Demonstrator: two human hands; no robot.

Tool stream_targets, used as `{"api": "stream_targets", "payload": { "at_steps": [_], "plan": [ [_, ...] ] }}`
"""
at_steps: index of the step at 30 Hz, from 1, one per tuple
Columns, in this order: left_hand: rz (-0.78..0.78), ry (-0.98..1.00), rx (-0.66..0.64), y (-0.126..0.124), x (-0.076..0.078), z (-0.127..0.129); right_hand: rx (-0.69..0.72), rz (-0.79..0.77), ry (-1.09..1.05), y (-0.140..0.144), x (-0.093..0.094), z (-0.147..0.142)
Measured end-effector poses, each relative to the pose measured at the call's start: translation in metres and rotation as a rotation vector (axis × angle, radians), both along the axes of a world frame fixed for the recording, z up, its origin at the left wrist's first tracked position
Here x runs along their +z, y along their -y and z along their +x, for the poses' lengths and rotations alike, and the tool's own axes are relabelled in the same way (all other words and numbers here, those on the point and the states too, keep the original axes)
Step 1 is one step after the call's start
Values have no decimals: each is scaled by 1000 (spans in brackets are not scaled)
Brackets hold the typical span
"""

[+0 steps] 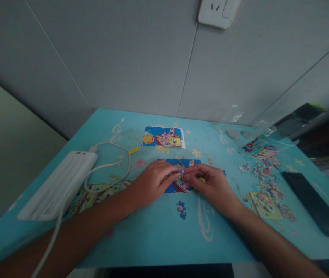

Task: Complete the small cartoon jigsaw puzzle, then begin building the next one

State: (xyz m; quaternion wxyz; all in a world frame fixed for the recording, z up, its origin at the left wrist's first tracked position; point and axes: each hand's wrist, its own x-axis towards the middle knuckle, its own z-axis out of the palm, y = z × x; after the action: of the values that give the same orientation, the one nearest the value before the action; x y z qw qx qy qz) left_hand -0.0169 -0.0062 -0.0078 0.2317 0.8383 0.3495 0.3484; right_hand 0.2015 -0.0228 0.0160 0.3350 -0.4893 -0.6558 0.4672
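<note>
A turquoise table [158,235] with printed cartoon figures fills the view and runs up to a grey panelled wall. On its left side lies a long white power strip [60,183], its white cable [110,162] looping toward the middle. At the near right edge rests a dark flat slab [312,202]. Left of that, a spread of loose puzzle pieces [264,183] covers the right part of the table. Toward the far middle lies a small reference picture [164,137] of the cartoon scene. In the middle, just under both hands, sits the partly assembled puzzle [176,187], blue with figures. The left hand [152,181] lies flat on its left part, fingers pressed down and loosely spread. The right hand [210,183] rests on its right part, fingertips pinched at a small piece where the two hands meet. A single stray piece [181,209] lies just near of the puzzle.
</note>
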Motion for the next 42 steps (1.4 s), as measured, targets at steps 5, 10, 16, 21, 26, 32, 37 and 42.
{"api": "stream_targets", "payload": {
  "at_steps": [5, 10, 16, 21, 26, 32, 37, 42],
  "plan": [
    [-111, 23, -2, 0, 1, 0, 3, 47, 57, 0, 2, 0],
    [-184, 75, 47, 1, 2, 1, 16, 32, 96, -1, -1, 3],
    [-166, 18, 37, 3, 2, 2, 51, 86, 116, -3, 1, 2],
    [-101, -12, 36, 4, 2, 3, 116, 54, 58, -4, -5, 2],
    [110, -201, 146, -1, 3, -3, 131, 176, 217, -7, -11, 7],
    [249, -486, 82, -3, 8, -5, 94, 170, 273, -5, -16, 4],
    [259, -543, 78, -1, 7, -2, 85, 176, 314, -4, -15, 1],
    [252, -549, 72, 0, 4, -2, 89, 205, 313, -5, -13, -2]
  ]
}}
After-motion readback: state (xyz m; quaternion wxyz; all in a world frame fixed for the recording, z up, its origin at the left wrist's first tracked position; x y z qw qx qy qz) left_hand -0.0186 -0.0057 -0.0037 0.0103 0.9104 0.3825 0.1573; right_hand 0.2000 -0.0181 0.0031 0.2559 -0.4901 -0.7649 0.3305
